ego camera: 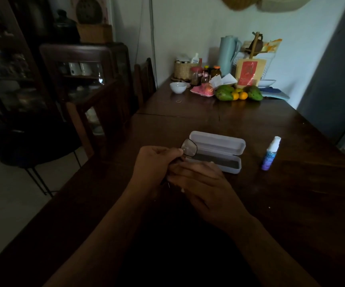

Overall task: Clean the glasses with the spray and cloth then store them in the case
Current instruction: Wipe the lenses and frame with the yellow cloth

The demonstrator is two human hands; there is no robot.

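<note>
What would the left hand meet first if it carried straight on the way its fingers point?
Probably the open glasses case; the left hand, gripping the glasses, points right toward it, though depth is unclear.

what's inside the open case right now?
The case lies open on the table. Its tray shows only a dark lining; no glasses in it. The tray's near left end is hidden by the right hand and the glasses, held by both hands.
</note>
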